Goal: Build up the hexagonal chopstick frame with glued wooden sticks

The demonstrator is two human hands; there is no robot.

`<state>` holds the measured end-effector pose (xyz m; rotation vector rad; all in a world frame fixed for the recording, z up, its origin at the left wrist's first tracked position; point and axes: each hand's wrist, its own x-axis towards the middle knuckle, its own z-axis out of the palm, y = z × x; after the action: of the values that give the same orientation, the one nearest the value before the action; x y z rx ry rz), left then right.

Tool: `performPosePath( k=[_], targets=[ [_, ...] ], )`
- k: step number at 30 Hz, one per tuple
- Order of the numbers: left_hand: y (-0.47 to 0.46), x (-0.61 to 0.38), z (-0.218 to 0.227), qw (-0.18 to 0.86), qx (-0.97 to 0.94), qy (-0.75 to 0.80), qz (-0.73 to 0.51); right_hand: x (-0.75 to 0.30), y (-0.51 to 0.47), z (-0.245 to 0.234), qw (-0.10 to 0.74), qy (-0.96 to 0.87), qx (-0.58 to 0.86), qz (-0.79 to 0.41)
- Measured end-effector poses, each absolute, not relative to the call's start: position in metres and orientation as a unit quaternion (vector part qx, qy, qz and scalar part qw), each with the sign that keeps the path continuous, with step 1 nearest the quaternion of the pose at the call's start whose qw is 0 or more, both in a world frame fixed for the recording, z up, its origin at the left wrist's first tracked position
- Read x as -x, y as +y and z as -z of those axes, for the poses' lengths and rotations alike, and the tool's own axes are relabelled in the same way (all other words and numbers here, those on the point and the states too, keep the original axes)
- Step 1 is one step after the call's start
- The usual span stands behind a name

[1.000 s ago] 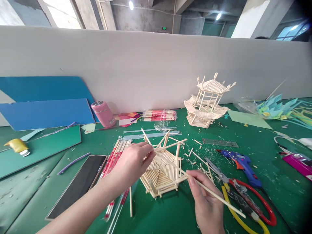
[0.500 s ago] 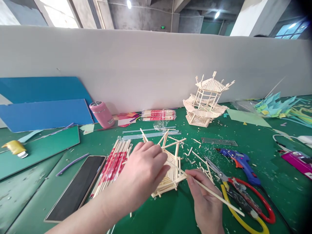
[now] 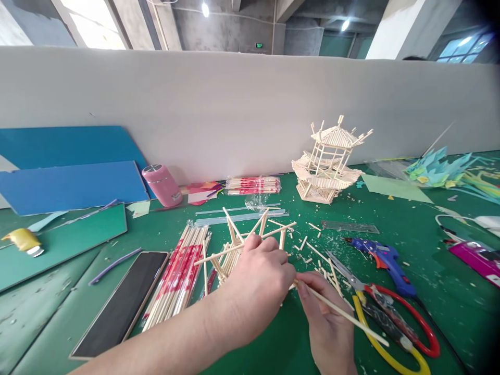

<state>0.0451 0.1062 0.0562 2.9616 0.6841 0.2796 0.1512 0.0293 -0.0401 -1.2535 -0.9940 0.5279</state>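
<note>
My left hand [image 3: 255,284] reaches across and lies over a small hexagonal frame of wooden sticks [image 3: 234,250] on the green mat, fingers curled round its right side; most of the frame is hidden under it. Close beside it, my right hand [image 3: 326,323] pinches a long thin wooden stick [image 3: 344,313], whose tip points at the frame and whose far end runs out to the lower right. A finished stick pavilion [image 3: 330,161] stands at the back of the table.
Wrapped chopsticks [image 3: 179,271] and a dark phone [image 3: 121,302] lie to the left. Red-and-yellow scissors [image 3: 390,317], a blue glue gun [image 3: 385,260] and stick offcuts are on the right. A pink bottle [image 3: 161,185], blue boards [image 3: 70,177] and a grey partition stand behind.
My left hand has moved right across the stick frame and now covers it; the frame has tilted or turned under it. My right hand has kept its stick nearly still.
</note>
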Motion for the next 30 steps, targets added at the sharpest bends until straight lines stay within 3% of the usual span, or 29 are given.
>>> performPosePath(
  k=[30],
  targets=[
    [0.1124, -0.0431, -0.0501, -0.022, -0.978, 0.175, -0.110, -0.1522, 0.0236, 0.0433, 0.723, -0.360, 0.545, -0.225]
  ],
)
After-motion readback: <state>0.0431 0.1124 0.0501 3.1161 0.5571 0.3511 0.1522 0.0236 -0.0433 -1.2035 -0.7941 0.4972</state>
